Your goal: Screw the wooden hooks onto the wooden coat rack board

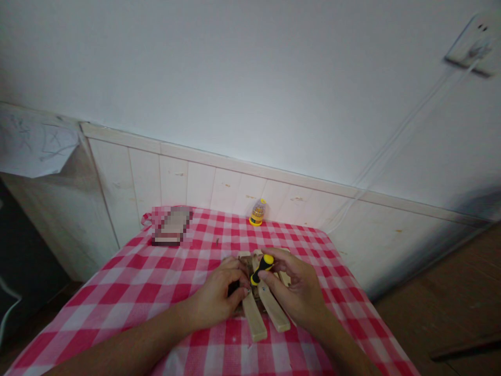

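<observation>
My right hand is closed around a yellow and black screwdriver, held tilted with its handle end up. Below the screwdriver lies a wooden assembly with several pale slats, and two wooden slats point toward me. Small screw heads show on these slats. My left hand has its thumb and fingers pinched at the assembly's left side, close to the screwdriver's lower end. Whether a small screw sits between those fingers is hidden. The screwdriver's tip is also out of sight.
A red and white checked cloth covers the table. At its back edge stands a clear and yellow container. A blurred-out flat device lies back left, and a small dark piece rests nearby. A white panelled wall borders the table.
</observation>
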{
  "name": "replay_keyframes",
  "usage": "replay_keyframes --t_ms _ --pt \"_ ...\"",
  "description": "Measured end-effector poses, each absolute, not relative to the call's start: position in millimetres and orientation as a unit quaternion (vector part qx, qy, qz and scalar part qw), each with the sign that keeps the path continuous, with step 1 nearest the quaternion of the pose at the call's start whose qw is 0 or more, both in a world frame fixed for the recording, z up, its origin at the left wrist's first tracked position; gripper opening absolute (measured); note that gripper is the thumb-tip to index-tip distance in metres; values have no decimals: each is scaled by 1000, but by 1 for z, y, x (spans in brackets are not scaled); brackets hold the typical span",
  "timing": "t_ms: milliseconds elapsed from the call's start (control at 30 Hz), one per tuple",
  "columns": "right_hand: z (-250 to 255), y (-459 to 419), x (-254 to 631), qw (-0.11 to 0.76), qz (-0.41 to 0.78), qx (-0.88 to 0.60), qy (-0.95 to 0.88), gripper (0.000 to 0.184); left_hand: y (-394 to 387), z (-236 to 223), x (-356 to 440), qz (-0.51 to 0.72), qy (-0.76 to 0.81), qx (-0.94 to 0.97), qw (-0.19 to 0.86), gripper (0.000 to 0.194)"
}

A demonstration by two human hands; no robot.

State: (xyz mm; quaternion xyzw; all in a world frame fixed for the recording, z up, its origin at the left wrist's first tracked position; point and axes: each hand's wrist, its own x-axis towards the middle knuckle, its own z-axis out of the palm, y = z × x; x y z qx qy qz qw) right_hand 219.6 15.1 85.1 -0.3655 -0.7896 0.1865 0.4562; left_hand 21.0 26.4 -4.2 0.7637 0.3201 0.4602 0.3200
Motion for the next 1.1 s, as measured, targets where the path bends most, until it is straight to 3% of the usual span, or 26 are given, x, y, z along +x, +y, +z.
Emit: replay_keyframes --t_ms 233,967,1100 --pt "86 15 217 461 208 -375 -777 21 27 -5 21 467 317 762 318 12" --pt "82 14 217 460 200 -360 -787 26 26 -2 21 464 321 761 319 14" --pt "84 14 216 451 195 -359 -793 20 26 -3 21 467 315 761 321 14"
